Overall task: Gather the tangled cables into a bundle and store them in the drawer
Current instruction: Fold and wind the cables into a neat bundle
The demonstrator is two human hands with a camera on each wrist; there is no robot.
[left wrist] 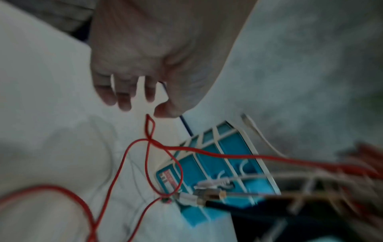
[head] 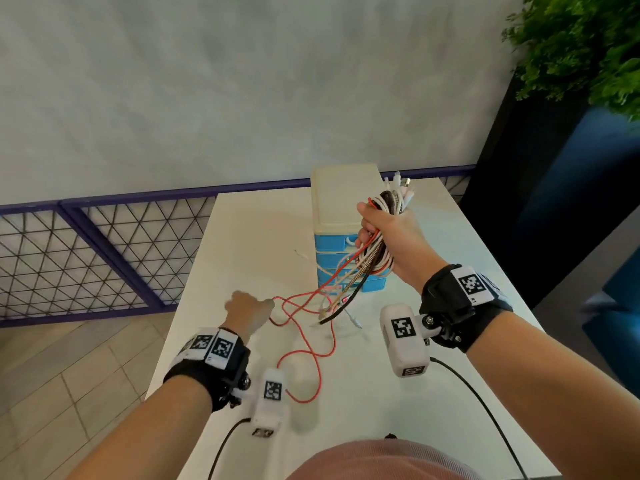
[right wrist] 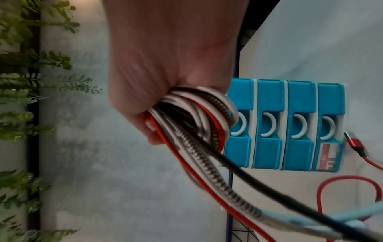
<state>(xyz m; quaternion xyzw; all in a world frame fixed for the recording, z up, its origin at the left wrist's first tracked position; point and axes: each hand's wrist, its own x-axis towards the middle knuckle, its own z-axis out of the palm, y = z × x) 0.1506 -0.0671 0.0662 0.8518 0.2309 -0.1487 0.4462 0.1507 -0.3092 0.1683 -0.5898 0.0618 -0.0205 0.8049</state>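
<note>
My right hand (head: 372, 233) grips a coiled bundle of white, red, black and braided cables (head: 379, 256) in its fist, raised in front of the blue drawer unit (head: 341, 202). The right wrist view shows the fist (right wrist: 145, 114) wrapped round the coils (right wrist: 199, 111), with all the drawers (right wrist: 296, 147) shut. Loose ends hang from the bundle to the table. A long red cable (head: 311, 348) trails left in loops. My left hand (head: 265, 306) hovers at its leftmost bend; in the left wrist view the fingers (left wrist: 124, 98) hang loosely curled just above the loop tip (left wrist: 148, 117), a small gap showing.
The drawer unit stands at the back middle of the white table (head: 242, 244). Cable plugs (head: 325, 315) lie in front of it. A purple mesh fence (head: 86, 254) runs along the left and a plant (head: 588, 46) fills the far right corner.
</note>
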